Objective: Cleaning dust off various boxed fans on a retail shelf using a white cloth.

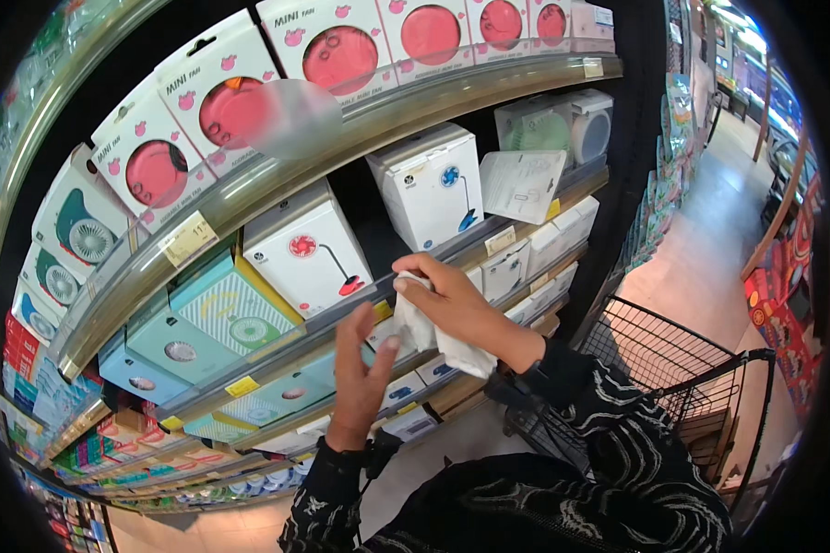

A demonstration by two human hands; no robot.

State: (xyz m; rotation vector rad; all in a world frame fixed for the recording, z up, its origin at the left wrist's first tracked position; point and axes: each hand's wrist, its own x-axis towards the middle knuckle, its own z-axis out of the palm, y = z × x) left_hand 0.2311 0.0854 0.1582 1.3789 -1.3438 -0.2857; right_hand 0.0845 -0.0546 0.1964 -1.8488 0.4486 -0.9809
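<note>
My right hand [460, 301] grips a crumpled white cloth [420, 325], pinched between thumb and fingers, and its loose end hangs below the palm. Beside the cloth, my left hand [361, 377] is raised with thumb and fingers apart, holding nothing. Both hands are in front of a shelf edge [339, 314]. Behind them on that shelf stand a white fan box with a red fan picture [308, 256] and another with a blue fan picture [432, 186]. A dark gap separates the two boxes.
Mini fan boxes [339, 59] line the shelf above. Teal fan boxes [180, 349] stand to the left. A clear-fronted package [526, 183] leans at the right. A black wire shopping cart [664, 345] stands close at my right, beside the aisle floor [705, 228].
</note>
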